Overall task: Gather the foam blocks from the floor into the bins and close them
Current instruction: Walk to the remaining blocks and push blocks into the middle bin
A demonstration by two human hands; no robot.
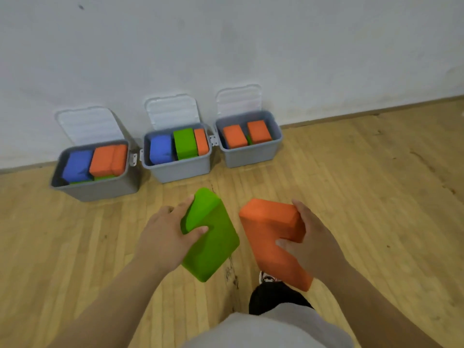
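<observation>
I note left hand [163,234] grip clamped on a green foam block [216,247], right hand [311,242] grip clamped on an orange foam block [268,222], both blocks held above the wood floor [376,197], near three open, part-filled grey bins [178,173] by the wall [226,46].

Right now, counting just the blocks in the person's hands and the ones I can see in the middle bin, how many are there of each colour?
Green blocks: 2
Orange blocks: 2
Blue block: 1
Total: 5
</observation>
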